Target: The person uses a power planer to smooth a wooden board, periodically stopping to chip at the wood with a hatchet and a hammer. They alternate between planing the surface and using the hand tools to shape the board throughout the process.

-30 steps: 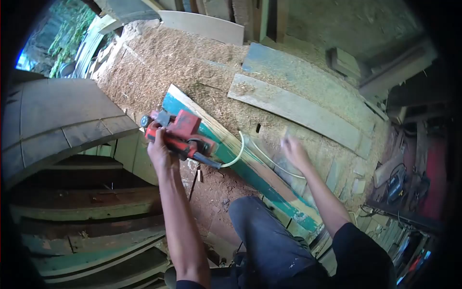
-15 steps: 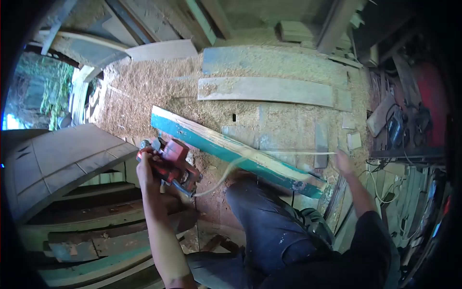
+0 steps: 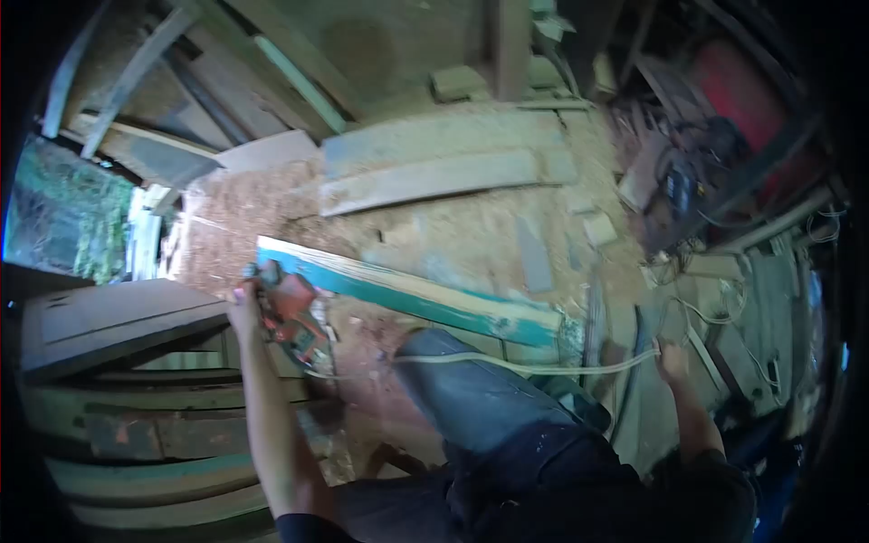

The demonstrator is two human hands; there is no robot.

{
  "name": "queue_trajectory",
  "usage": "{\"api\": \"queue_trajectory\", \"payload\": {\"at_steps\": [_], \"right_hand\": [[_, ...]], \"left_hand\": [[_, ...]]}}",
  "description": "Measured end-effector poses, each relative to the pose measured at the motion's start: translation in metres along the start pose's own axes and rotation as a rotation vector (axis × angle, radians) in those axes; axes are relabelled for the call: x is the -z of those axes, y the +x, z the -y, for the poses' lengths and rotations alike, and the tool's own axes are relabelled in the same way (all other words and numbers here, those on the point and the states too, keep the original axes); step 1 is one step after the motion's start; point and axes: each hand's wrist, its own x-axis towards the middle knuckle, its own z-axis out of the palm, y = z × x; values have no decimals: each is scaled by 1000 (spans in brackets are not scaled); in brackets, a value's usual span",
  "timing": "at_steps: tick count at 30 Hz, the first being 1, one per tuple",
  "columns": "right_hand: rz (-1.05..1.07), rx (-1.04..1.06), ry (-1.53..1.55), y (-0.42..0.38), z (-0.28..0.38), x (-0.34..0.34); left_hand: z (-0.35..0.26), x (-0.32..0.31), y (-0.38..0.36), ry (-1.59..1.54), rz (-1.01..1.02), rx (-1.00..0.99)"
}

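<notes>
My left hand grips a red electric planer, held just off the near end of a long green-painted plank that lies across the sawdust floor. A white power cord runs from the planer across my knee to the right. My right hand is closed on that cord near the floor at the right.
Stacked curved boards fill the left side. Two bare planks lie further out on the sawdust. Tools, cables and a red machine crowd the upper right. Loose wood offcuts are scattered nearby.
My left hand has lifted the planer off the plank and drawn it back to the left. My right hand swung down to the right and took hold of the cord.
</notes>
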Motion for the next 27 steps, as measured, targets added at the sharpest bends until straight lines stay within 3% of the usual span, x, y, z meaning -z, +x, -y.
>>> {"api": "queue_trajectory", "payload": {"at_steps": [1, 3, 4, 6, 11, 13, 16, 17, 19, 20, 22, 23, 25, 26, 27], "right_hand": [[-18, 12, -28, 7, -13, 3], [-26, -47, -106, 24, -35, 21], [-15, -118, -156, 31, -43, 32], [-240, 4, -177, 43, -67, 38], [-111, -95, -291, 59, -90, 41], [-60, -122, -339, 54, -116, 30], [-57, 104, -405, 21, -195, -11], [-46, 108, -400, 15, -223, -23], [406, -230, -545, 13, -253, -40], [408, -227, -539, 14, -249, -45], [830, -231, -826, 17, -238, -47], [848, -168, -715, 26, -213, -37], [919, -13, -637, 49, -172, -38], [898, 80, -366, 65, -105, -5], [731, 246, -128, 71, -64, -2]], "left_hand": [[46, 22, 47, 42, -66, -56], [13, 1, 24, -213, -75, 106], [36, 13, 47, -252, -13, 95], [50, 10, 53, -320, 37, 105], [75, -55, 49, -393, -32, 139], [94, -79, 46, -430, 27, 145], [103, -126, 5, -659, 81, 221], [99, -149, -15, -615, -12, 207], [113, -182, -40, -588, -29, 161], [108, -202, -58, -614, -38, 107], [93, -243, -102, -590, -102, 4], [80, -261, -124, -541, -153, -46], [70, -289, -156, -487, -238, 92], [54, -302, -177, -494, -211, 100], [65, -311, -180, -579, -180, 104]]}}
